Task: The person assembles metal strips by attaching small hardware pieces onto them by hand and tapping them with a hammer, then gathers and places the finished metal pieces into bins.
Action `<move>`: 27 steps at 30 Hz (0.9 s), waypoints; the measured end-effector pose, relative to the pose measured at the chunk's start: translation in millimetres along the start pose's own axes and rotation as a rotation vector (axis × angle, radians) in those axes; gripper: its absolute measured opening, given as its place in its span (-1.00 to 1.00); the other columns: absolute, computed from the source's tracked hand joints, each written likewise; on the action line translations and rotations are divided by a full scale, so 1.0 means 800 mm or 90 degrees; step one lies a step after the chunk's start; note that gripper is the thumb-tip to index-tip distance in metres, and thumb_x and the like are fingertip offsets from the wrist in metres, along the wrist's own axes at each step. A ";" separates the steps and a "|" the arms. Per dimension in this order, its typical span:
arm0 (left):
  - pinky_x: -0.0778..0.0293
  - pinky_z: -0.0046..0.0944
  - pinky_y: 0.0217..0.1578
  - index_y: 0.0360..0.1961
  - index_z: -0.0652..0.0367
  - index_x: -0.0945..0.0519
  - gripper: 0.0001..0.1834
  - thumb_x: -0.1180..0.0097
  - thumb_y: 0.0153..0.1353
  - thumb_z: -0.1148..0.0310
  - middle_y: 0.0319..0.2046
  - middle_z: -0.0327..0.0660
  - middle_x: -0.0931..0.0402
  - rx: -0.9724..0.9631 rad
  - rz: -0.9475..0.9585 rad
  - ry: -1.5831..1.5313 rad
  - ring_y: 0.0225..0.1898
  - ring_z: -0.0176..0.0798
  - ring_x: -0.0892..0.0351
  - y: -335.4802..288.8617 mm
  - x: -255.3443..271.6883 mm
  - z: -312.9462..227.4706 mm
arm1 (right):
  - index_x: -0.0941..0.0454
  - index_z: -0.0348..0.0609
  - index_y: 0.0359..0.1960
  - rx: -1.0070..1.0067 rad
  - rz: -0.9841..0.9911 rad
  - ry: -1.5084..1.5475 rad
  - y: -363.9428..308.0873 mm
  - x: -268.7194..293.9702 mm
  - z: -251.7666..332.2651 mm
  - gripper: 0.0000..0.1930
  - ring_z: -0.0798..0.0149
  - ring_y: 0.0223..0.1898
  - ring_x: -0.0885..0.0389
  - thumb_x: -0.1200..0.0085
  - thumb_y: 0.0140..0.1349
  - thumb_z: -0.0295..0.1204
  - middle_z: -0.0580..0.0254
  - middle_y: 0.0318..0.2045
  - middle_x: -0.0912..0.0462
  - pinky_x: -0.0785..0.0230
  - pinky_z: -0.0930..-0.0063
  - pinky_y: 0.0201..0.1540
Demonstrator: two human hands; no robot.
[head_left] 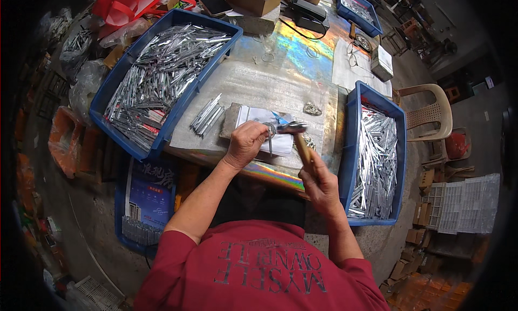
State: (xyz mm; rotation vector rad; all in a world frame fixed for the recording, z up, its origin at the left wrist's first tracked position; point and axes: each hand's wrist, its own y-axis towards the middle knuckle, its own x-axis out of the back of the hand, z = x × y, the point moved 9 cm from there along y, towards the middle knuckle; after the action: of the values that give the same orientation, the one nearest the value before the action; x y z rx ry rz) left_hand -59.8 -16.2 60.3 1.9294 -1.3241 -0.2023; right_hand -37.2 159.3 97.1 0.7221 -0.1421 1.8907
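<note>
My left hand (247, 142) pinches a small thin metal piece (270, 141) over a grey block (231, 121) topped with white paper (253, 114). A ring-like shape shows at its upper end; finer detail is too small to tell. My right hand (321, 186) is closed round the wooden handle of a hammer (305, 152). Its metal head hangs just right of my left fingertips; whether it touches the metal piece I cannot tell. Left of the block lies a small bundle of metal strips (207, 115). Small shiny metal parts (312, 108) sit beyond the hammer.
Blue bins heaped with metal strips flank me: a left bin (186, 95) and a right bin (349, 149). At the table's back are an open cardboard box (253, 1), a black device (307, 11) and glasses (353, 57). A plastic chair (431, 111) stands right.
</note>
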 end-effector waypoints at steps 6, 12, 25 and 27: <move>-0.33 -0.33 -0.57 -0.59 0.22 -0.45 -0.91 -0.13 -0.16 0.52 -0.63 -0.18 -0.43 -0.003 -0.004 0.001 -0.57 -0.18 -0.44 -0.002 0.003 -0.001 | -0.24 -0.33 -0.03 0.115 0.004 -0.082 0.025 0.030 0.082 -0.53 0.14 -0.43 -0.50 0.02 -0.07 -0.67 -0.03 -0.39 -0.49 -0.32 0.51 -0.38; -0.34 -0.28 -0.53 -0.56 0.22 -0.44 -0.89 -0.12 -0.18 0.52 -0.61 -0.15 -0.41 -0.002 0.003 -0.024 -0.54 -0.10 -0.42 0.001 -0.001 -0.006 | -0.20 -0.19 0.01 0.111 0.118 -0.255 0.029 -0.011 0.052 -0.47 0.02 -0.55 -0.41 0.03 -0.09 -0.66 -0.02 -0.56 -0.43 -0.26 0.30 -0.50; -0.33 -0.27 -0.53 -0.55 0.22 -0.43 -0.88 -0.09 -0.18 0.56 -0.61 -0.13 -0.40 -0.032 0.008 -0.025 -0.54 -0.09 -0.41 0.004 -0.002 -0.012 | -0.20 -0.16 0.02 0.086 0.075 -0.142 0.026 -0.010 0.030 -0.47 -0.04 -0.50 -0.43 0.01 -0.08 -0.62 -0.07 -0.54 -0.43 -0.27 0.29 -0.46; -0.34 -0.27 -0.52 -0.54 0.22 -0.43 -0.88 -0.09 -0.18 0.57 -0.60 -0.13 -0.40 -0.025 0.011 0.016 -0.54 -0.09 -0.41 -0.004 0.000 -0.016 | -0.20 -0.16 0.03 0.100 0.049 -0.147 0.011 -0.002 0.037 -0.48 0.01 -0.50 -0.47 0.02 -0.05 -0.62 -0.06 -0.50 -0.46 -0.29 0.36 -0.45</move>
State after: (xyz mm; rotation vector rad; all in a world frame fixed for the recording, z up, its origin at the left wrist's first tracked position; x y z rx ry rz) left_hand -50.5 -9.0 66.9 1.8805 -1.3102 -0.1933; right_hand -32.5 142.2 122.2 1.0562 -0.1703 1.9011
